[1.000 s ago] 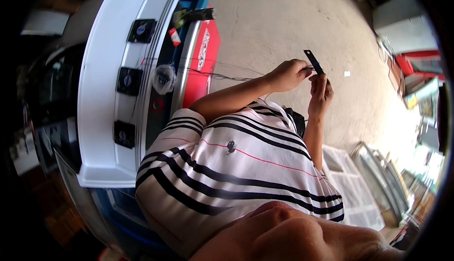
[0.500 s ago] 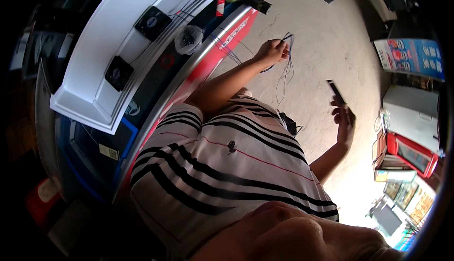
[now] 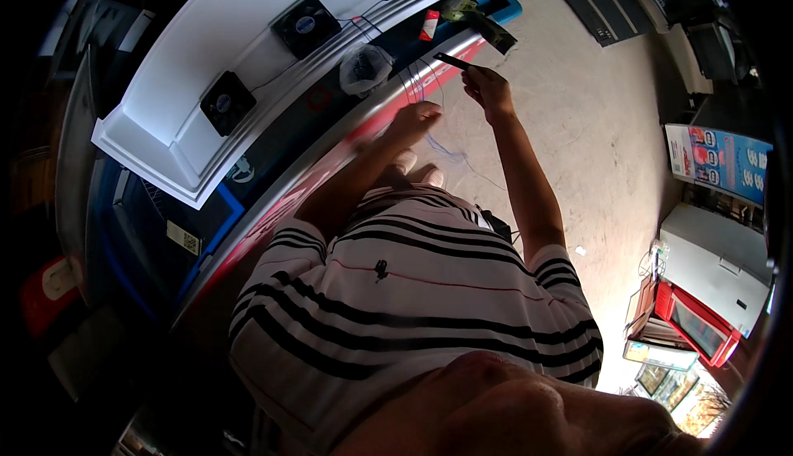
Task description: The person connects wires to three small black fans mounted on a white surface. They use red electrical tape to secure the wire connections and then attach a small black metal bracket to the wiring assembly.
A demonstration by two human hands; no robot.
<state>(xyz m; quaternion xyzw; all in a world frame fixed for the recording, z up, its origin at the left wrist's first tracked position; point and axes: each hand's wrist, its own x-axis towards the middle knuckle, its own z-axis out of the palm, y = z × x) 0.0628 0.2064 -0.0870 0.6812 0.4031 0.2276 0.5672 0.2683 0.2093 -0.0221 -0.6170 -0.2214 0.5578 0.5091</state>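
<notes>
My left hand (image 3: 415, 123) is closed around thin blue and dark wires (image 3: 442, 152), beside the front of a red-fronted chest. Loose ends of the wires trail below it, blurred. In my right hand (image 3: 489, 92) is a slim black flat tool (image 3: 453, 61), pointing left toward the chest's edge; its exact kind is unclear. Other wires run from my left hand up over the rim to a white panel (image 3: 178, 125), which carries black cooling fans (image 3: 307, 26). Close to the wires on the chest top sits a clear plastic bag (image 3: 365, 70), contents indistinct.
A green and black power tool (image 3: 483, 22) and a small red and white packet (image 3: 429, 26) lie at the chest's far end. Concrete floor (image 3: 578, 125) stretches to the right, toward a white cabinet (image 3: 714, 266) and a red-framed case (image 3: 698, 324). Dark panels (image 3: 591, 2) lie at the far side.
My right hand has swung up and left with the black tool, close to the chest. My left hand has come down and left with the wires. The view has shifted slightly.
</notes>
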